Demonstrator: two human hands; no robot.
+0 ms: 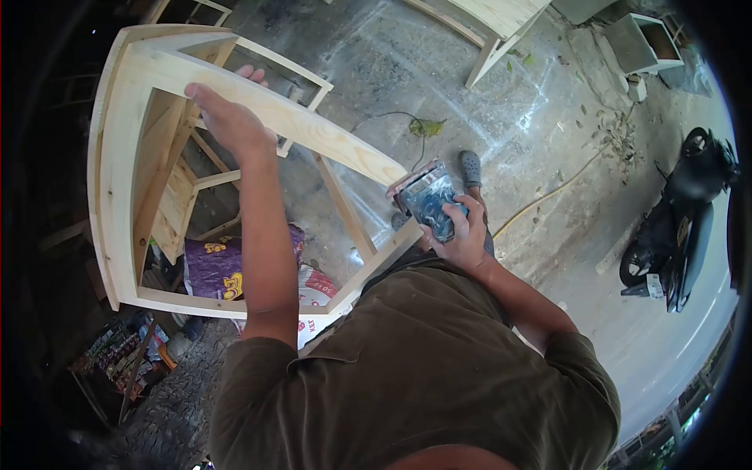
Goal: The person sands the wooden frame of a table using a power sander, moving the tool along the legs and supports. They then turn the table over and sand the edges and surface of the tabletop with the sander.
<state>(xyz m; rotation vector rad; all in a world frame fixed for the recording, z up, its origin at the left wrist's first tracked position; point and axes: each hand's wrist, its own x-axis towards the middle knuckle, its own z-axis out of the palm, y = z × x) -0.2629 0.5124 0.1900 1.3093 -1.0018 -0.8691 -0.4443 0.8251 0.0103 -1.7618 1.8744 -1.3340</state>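
Observation:
A pale wooden furniture frame [117, 180] with a slightly curved board [329, 137] along its upper side stands at the left. My left hand [235, 125] grips this board near its far left end, thumb on one face and fingertips showing past the other edge. My right hand [462, 235] is wrapped round a dusty blue power sander [432, 200]. The sander is tilted, its pad side against or very close to the board's right end; exact contact cannot be made out. A narrow wooden rail [376, 266] of the frame runs close to my waist.
Purple sack [211, 266] and white-red sack [317, 290] lie under the frame. Another wooden piece [501, 19] stands at the top. A motorbike [677, 227] is at the right. A yellow hose or cable [548, 194] crosses the concrete floor, and a dark cord [407, 114] lies beyond the sander.

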